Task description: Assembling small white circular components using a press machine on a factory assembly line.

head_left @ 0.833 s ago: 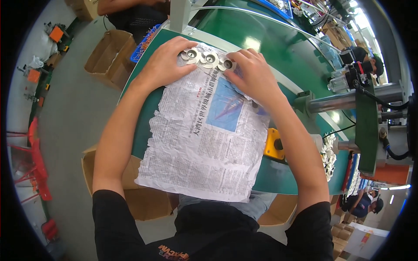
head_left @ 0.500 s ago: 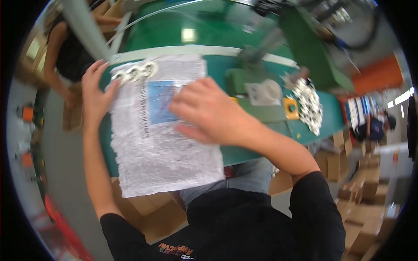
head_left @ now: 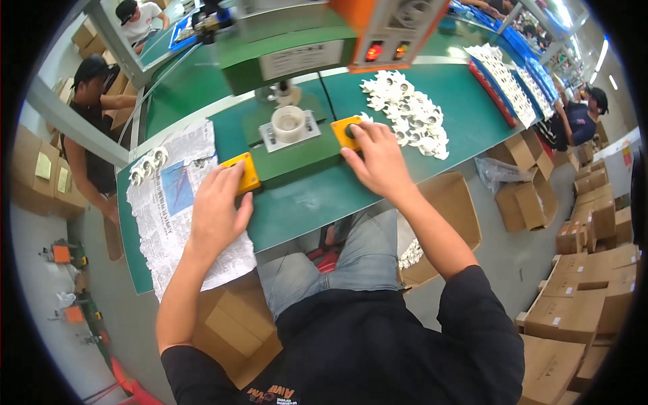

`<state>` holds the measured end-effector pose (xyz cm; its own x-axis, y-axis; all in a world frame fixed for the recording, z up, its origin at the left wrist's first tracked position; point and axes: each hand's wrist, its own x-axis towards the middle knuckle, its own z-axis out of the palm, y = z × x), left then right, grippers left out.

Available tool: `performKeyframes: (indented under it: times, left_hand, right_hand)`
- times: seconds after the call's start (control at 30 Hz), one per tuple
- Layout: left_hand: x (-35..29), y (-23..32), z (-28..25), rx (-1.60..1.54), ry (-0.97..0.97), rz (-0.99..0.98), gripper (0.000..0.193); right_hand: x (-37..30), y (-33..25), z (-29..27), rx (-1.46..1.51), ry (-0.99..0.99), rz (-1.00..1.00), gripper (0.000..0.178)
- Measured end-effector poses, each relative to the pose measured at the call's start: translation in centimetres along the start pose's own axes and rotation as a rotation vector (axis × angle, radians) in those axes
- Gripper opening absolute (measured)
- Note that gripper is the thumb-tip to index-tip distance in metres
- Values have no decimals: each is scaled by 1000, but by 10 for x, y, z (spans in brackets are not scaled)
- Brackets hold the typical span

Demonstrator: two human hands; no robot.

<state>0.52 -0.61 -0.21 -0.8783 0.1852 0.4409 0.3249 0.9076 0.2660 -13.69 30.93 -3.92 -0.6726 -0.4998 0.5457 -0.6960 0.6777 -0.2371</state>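
My left hand (head_left: 217, 206) rests flat on the yellow button box (head_left: 248, 170) at the left corner of a green press machine (head_left: 297, 145). My right hand (head_left: 378, 158) lies on the yellow button box (head_left: 343, 129) at the machine's right corner, fingers over its black button. A white round part (head_left: 290, 121) sits in the fixture between the two boxes. A sheet of newspaper (head_left: 169, 202) lies left of the machine, with a few white parts (head_left: 147, 164) at its far end. A heap of white parts (head_left: 408, 111) lies right of the machine.
The green table (head_left: 324, 196) runs across the view. Open cardboard boxes (head_left: 445, 202) stand beside my legs, more boxes (head_left: 587, 297) are stacked at right. Other people sit at the upper left (head_left: 94, 142) and far right (head_left: 580, 115). Blue trays (head_left: 513, 74) of parts line the far right.
The view has swung right from the newspaper to the press machine. Both hands left the newspaper and white parts and now rest on the two yellow button boxes.
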Motion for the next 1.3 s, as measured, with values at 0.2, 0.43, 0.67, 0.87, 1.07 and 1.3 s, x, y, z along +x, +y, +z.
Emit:
performKeyframes:
  times: [0.2,0.43,0.67,0.87,1.07,1.3]
  left_hand:
    - [-5,8,13,111,70,-105,55]
    - [13,20,5,186,9,-54,49]
    - [22,21,-7,93,-8,-182,39]
    - [38,17,-9,-45,-26,-252,39]
    - [75,21,5,-165,118,-248,42]
    - [139,29,19,-374,197,-340,51]
  right_hand:
    - [6,14,-1,-47,92,-82,36]
    - [10,64,-20,138,56,-62,20]
    - [28,103,3,-5,-76,-260,23]
    - [36,116,23,-193,-58,-301,16]
    - [49,103,11,99,231,107,18]
    - [71,35,-2,770,114,538,19]
